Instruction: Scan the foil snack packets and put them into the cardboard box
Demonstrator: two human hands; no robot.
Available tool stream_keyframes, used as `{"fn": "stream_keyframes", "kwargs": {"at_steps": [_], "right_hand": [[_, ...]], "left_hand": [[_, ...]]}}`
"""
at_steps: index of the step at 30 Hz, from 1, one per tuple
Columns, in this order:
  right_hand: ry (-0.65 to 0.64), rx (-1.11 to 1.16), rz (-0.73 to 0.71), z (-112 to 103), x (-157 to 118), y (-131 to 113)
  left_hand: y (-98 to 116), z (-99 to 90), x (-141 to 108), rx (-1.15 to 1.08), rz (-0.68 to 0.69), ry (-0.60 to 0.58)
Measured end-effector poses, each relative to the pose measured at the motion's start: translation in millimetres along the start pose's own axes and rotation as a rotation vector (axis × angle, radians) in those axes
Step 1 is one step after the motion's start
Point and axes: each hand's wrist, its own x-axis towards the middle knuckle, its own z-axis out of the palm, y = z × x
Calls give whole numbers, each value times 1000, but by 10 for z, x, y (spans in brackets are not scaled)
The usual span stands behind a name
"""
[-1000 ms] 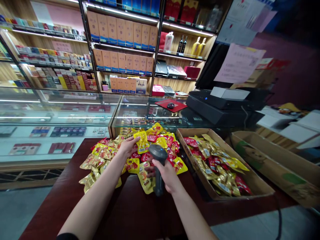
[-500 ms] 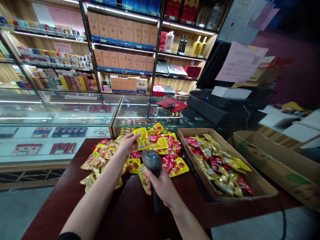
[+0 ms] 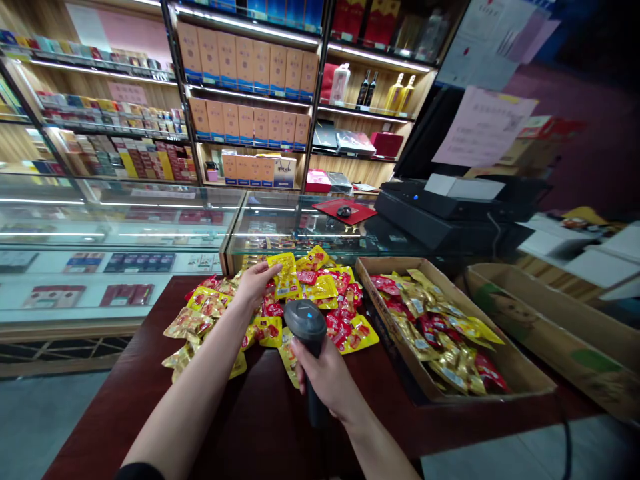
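Pinched in my left hand (image 3: 254,285) is a yellow snack packet (image 3: 285,275), held up over the pile with its printed barcode side facing me. My right hand (image 3: 325,373) wraps round the handle of a black barcode scanner (image 3: 306,321), whose head points toward that packet and shows a small blue light. Beneath and around both hands spreads a heap of red, yellow and gold snack packets (image 3: 345,303) on the dark wooden table (image 3: 260,413). My left forearm hides part of the heap.
Right of the heap stands a shallow cardboard box (image 3: 530,393) holding more packets, with another cardboard box (image 3: 560,333) beyond it. Behind the table is a glass display counter (image 3: 285,217) with a mouse (image 3: 344,211) on a red mat (image 3: 363,212). Shelves of boxes and bottles line the wall.
Almost nothing differs. Both hands, the packet and the scanner keep their places, with only a very slight shift of the whole view.
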Motion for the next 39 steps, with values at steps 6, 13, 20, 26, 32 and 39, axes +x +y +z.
{"fn": "stream_keyframes", "kwargs": {"at_steps": [6,13,20,26,32,39], "right_hand": [[-10,-12,-2,-12,-2,13],[2,-5,14,-10,-4,0],[2,-1,14,-14,-7,6],[4,-4,28,-4,-23,-11],[5,-11,7,-11,-17,-15],[10,13,26,-45,-35,-99]], "left_hand": [[-19,0,7,16,5,-18],[-29,-2,14,26,-12,-20],[-25,-6,12,21,-9,-20],[1,10,-16,8,-5,-24],[4,28,-29,-15,13,-11],[-4,26,-26,21,-36,-2]]}}
